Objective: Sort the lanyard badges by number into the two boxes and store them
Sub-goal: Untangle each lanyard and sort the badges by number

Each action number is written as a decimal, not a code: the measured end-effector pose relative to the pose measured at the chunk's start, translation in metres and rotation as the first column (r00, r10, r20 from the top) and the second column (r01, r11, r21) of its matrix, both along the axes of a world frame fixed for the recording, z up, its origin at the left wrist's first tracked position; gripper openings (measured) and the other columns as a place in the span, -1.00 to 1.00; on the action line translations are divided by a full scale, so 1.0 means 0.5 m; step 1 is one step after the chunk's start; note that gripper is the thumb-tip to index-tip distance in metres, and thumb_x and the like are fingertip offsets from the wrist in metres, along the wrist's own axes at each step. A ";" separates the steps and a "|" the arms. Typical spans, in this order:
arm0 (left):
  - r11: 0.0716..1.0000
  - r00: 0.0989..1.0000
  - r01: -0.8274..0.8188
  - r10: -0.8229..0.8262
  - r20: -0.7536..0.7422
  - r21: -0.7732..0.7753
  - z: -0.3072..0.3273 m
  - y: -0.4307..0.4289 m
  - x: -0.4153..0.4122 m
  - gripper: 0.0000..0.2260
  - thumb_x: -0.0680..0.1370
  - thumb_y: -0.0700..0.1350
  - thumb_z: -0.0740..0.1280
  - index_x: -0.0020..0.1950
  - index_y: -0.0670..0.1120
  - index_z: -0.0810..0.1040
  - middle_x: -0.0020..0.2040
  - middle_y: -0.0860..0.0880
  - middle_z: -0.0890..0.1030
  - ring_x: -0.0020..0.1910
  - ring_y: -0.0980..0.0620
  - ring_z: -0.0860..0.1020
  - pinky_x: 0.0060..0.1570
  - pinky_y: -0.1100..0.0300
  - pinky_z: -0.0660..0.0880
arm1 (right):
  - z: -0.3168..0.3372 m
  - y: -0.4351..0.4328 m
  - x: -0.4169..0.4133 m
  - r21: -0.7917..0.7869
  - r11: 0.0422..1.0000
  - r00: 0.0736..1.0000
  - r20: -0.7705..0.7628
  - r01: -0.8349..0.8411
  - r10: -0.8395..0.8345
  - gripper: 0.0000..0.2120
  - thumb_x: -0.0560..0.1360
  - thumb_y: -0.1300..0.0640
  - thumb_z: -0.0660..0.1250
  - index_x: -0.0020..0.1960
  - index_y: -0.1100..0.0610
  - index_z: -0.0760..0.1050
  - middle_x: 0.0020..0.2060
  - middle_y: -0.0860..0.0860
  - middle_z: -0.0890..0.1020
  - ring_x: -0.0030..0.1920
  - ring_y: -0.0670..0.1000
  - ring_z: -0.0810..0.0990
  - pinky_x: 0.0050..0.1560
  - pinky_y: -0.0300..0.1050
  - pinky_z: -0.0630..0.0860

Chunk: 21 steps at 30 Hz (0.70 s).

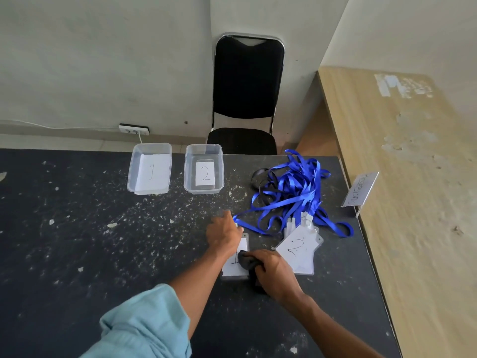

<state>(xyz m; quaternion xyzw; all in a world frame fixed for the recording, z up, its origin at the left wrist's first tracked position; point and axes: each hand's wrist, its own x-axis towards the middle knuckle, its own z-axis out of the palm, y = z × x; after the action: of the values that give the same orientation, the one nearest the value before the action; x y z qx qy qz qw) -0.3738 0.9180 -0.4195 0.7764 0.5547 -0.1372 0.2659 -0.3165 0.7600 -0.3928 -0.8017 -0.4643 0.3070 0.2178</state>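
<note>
The right hand (pixel 276 273) is closed round a dark cloth (pixel 246 263), its fingers curled over the wad and pressing it down on the badge marked 1 (pixel 232 267). The left hand (pixel 223 233) lies on the far end of the same badge, back of the hand up. Its fingertips are hidden beneath it, so whether it pinches the clip or only presses flat cannot be told.

The badge lies flat on the dark speckled table (pixel 103 228). Its long axis runs away from the person, and its clip end points toward the far edge, where a blue strap leaves it.

Just beside it on the right, apart from it, lie the badges marked 2 (pixel 299 251). They look like a small overlapping stack, tilted, with the clip ends pointing away and slightly right.

Their straps run into the tangle of blue lanyards (pixel 291 192) farther back.

Well apart, at the far edge, stand the two clear boxes side by side. The box labelled 1 (pixel 134 177) is on the left and the box labelled 2 (pixel 189 177) on the right, each holding only its paper label.
</note>
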 end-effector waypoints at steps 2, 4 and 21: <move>0.998 0.999 0.031 -0.031 -0.015 0.046 -0.006 -0.002 0.005 -0.51 0.58 0.09 0.34 0.43 -0.09 0.34 0.25 -0.16 0.54 0.11 -0.17 0.61 -0.05 0.02 0.61 | -0.001 -0.003 0.010 0.006 0.994 0.994 -0.025 0.105 -0.104 -0.55 0.37 0.34 0.16 0.08 -0.03 0.63 -0.03 -0.17 0.65 -0.03 -0.15 0.56 0.01 -0.35 0.50; 0.999 1.000 0.005 -0.006 0.024 0.034 -0.006 -0.004 0.006 -0.60 0.57 0.03 0.34 0.34 -0.11 0.42 0.21 -0.15 0.56 0.10 -0.20 0.61 -0.05 0.01 0.59 | -0.003 -0.004 0.023 -0.019 0.975 0.974 -0.054 0.220 -0.221 -0.62 0.41 0.33 0.16 0.04 -0.01 0.61 -0.05 -0.12 0.63 -0.11 -0.11 0.58 -0.08 -0.21 0.58; 0.892 0.903 -0.090 0.261 0.343 -0.442 0.008 0.047 -0.071 -0.76 0.49 -0.36 0.43 0.15 -0.24 0.60 -0.08 -0.13 0.65 -0.29 0.10 0.55 -0.39 0.42 0.48 | -0.016 0.051 0.009 -0.044 0.999 0.996 0.093 -0.013 0.017 -0.38 0.37 0.34 0.17 0.34 -0.11 0.48 0.23 -0.13 0.59 0.14 0.08 0.53 0.15 -0.05 0.52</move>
<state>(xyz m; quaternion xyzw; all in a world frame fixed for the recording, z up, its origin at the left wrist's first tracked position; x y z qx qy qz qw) -0.4094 0.9417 -0.4154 0.6588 0.5168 -0.0686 0.5423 -0.3120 0.7853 -0.4010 -0.8160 -0.4734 0.2810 0.1763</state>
